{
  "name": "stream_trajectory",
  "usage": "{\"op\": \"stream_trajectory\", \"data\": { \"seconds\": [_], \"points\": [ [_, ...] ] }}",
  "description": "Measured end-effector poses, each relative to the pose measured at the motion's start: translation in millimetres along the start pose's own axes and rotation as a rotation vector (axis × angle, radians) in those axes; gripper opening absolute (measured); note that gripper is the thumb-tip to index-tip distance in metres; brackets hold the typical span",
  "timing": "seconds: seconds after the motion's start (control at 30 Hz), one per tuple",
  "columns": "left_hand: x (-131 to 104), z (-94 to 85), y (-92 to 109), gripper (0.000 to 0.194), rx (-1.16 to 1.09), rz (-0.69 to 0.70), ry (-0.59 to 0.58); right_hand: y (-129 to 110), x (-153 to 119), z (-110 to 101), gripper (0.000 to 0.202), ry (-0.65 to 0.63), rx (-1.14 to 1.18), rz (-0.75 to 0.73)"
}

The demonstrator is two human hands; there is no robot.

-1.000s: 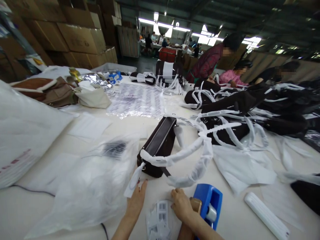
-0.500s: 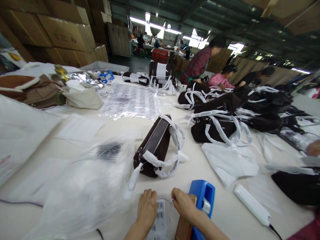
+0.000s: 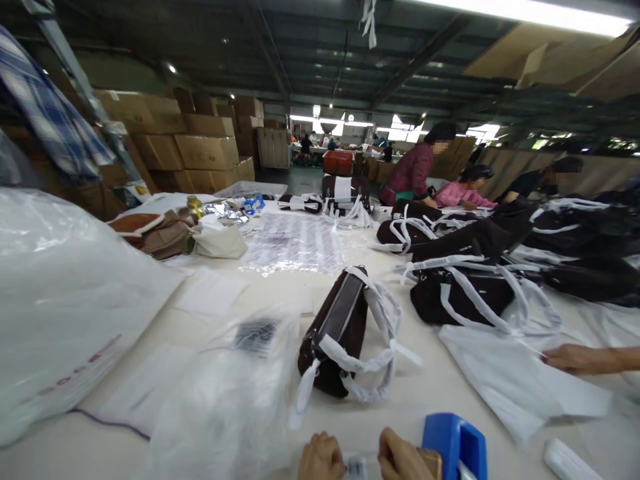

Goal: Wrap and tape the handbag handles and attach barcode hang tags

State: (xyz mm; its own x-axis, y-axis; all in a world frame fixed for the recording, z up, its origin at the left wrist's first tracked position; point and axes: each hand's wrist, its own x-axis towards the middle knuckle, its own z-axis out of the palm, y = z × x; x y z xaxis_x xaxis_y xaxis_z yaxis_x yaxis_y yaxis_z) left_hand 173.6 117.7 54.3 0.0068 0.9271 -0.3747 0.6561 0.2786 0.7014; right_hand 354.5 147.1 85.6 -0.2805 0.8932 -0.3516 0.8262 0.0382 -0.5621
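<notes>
At the bottom edge, my left hand (image 3: pixel 321 457) has its fingers curled down beside a barcode label sheet (image 3: pixel 356 468) in clear plastic. Across the sheet, my right hand (image 3: pixel 401 457) is also closed, fingertips pinched; what either hand grips is too small to make out. Touching distance to its right stands a blue tape dispenser (image 3: pixel 456 441) with a roll of brown tape (image 3: pixel 431 460). Just beyond both hands lies a dark brown handbag (image 3: pixel 336 333) on its side, its handles (image 3: pixel 385 360) wrapped in white paper.
More dark handbags (image 3: pixel 463 293) are heaped at right. Another person's hand (image 3: pixel 575 360) touches a white sheet (image 3: pixel 510 380). A large plastic bag (image 3: pixel 65 300) fills the left, near a clear bag (image 3: pixel 220 407). Co-workers (image 3: pixel 415 167) stand across the table. A white device (image 3: pixel 567 460) lies lower right.
The view has tilted up and turned left, so everything sits lower and further right. Another person's hand has come in from the right onto the white sheet. My hands stay by the labels.
</notes>
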Motion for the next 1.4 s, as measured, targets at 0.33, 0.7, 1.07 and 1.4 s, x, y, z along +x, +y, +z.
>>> {"op": "stream_trajectory", "data": {
  "seconds": [0.33,0.7,1.07,1.4],
  "points": [
    [-30.0,-28.8,38.3,0.016,-0.527,-0.021,-0.079,-42.2,-24.3,-74.0,0.004,0.011,0.468,-0.129],
    [-47.6,-27.6,92.7,0.019,-0.453,0.113,0.089,-58.3,-43.1,-104.8,0.006,-0.036,0.466,-0.293],
    [-39.2,-25.2,125.0,0.014,-0.643,0.120,0.095,-42.2,-36.6,-100.5,0.024,0.037,0.753,-0.333],
    [-29.2,-45.3,116.0,0.017,-0.389,0.162,0.130,-20.4,-18.5,-47.4,0.038,-0.387,1.106,-0.172]
  ]
}}
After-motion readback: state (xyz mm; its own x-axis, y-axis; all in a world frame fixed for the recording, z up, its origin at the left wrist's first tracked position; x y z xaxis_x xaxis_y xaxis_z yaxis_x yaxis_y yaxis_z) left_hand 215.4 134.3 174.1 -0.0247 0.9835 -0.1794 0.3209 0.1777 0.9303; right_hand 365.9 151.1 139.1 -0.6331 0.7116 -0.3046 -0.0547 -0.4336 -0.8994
